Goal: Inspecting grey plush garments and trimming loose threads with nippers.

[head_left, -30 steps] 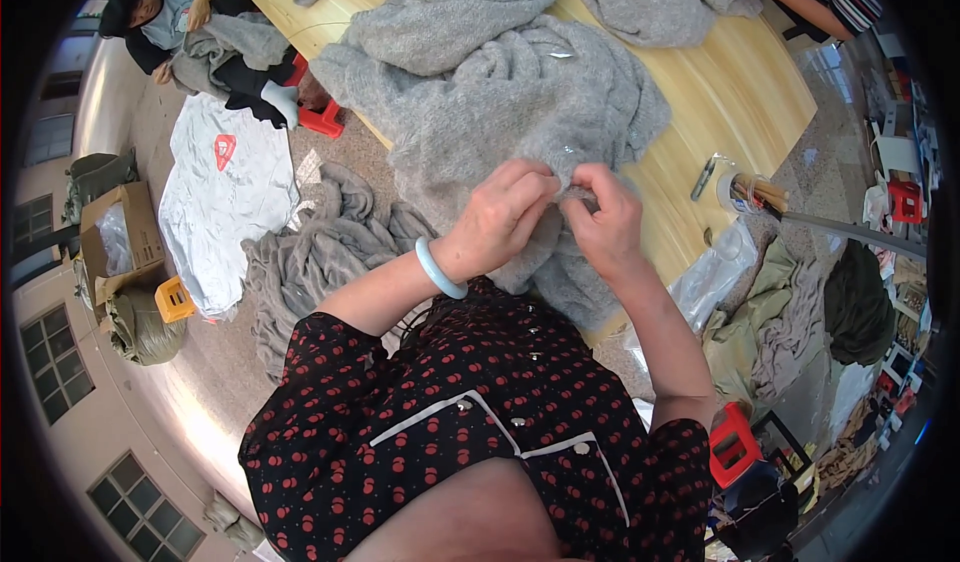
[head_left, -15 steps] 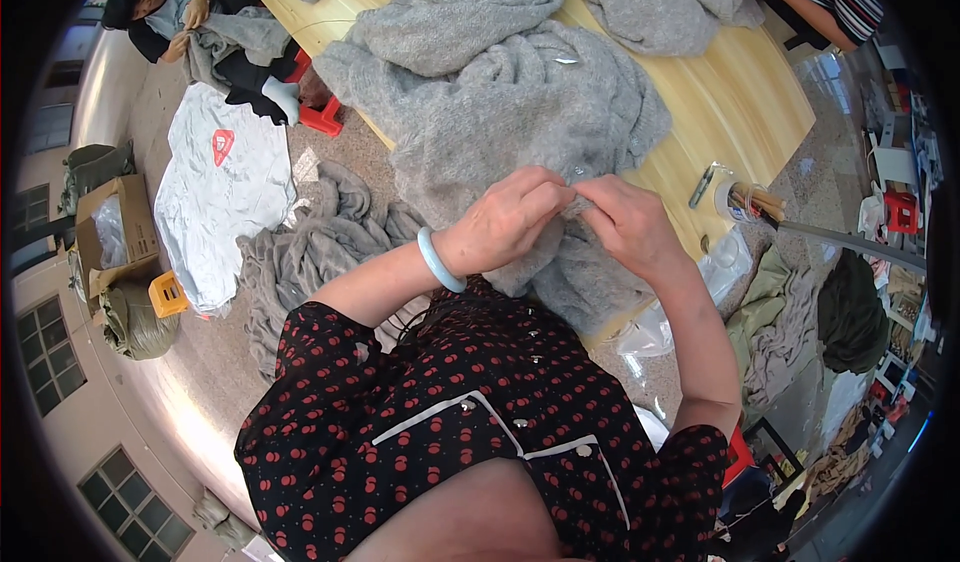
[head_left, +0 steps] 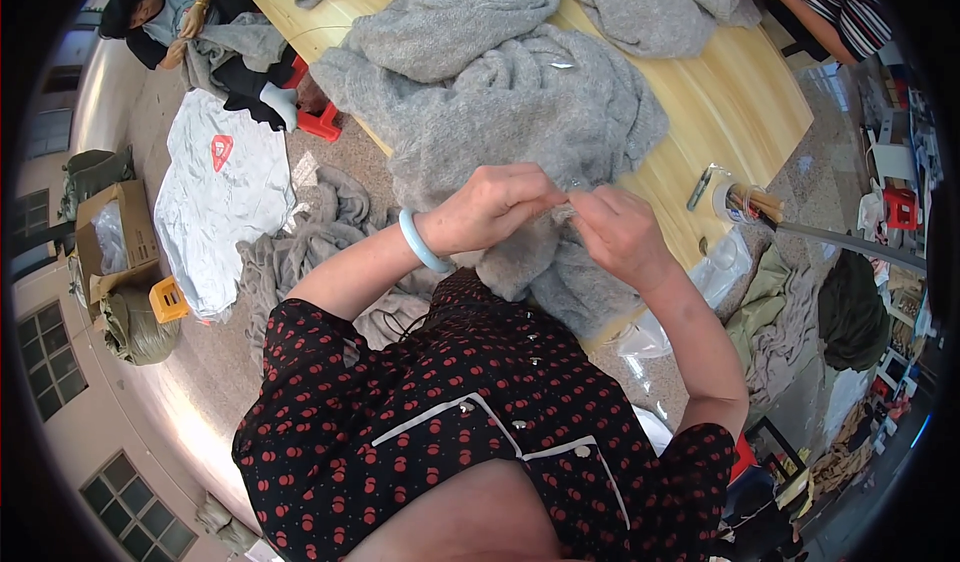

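A fuzzy grey knit garment [head_left: 500, 122] lies heaped over the near part of the table, its lower folds hanging toward my lap. Above it my left hand [head_left: 495, 207], with a pale blue bangle on the wrist, is closed in a pinch. My right hand [head_left: 618, 232] pinches too, and the fingertips of both hands nearly meet. A small bit of the grey knit shows at the fingertips. Whether a thread or anything finer is between them is too small to tell.
More grey knit pieces [head_left: 660, 7] lie farther back on the wooden table [head_left: 780, 112]. At its right edge stands a clear tub of wooden-handled tools [head_left: 755, 204]. Grey knits [head_left: 310, 232] and a white sheet [head_left: 225, 207] lie on the floor at left. Two co-workers sit at the far corners.
Both hands have shifted slightly left and a little lower. My left wrist has moved outward, and the fingertips are still together in a pinch.
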Tool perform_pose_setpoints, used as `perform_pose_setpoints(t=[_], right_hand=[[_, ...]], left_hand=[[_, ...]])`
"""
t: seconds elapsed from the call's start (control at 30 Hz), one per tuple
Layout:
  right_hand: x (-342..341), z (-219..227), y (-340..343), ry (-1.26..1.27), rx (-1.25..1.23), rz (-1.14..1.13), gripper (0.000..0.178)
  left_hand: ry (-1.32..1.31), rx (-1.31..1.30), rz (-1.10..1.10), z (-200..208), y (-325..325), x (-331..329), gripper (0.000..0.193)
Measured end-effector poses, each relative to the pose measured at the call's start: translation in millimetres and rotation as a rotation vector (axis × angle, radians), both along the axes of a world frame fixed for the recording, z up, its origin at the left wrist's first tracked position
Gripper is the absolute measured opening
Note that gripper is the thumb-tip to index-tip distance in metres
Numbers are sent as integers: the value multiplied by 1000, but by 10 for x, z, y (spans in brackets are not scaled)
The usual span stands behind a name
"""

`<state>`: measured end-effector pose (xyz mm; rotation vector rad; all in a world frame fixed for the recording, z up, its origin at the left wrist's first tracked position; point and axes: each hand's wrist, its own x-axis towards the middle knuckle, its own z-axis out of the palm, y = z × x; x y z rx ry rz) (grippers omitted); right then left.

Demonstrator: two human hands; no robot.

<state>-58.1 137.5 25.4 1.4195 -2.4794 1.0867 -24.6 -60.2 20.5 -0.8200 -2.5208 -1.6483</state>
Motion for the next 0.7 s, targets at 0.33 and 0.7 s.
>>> perform_pose_setpoints(t=[0.33,0.7], right_hand=[[36,-197,-170,47,-133,-124,14],[146,-331,-150,-67,-247,-313,19]], left_hand=[[218,2,478,-176,358,192,14],[-585,600,439,-186,294,234,17]])
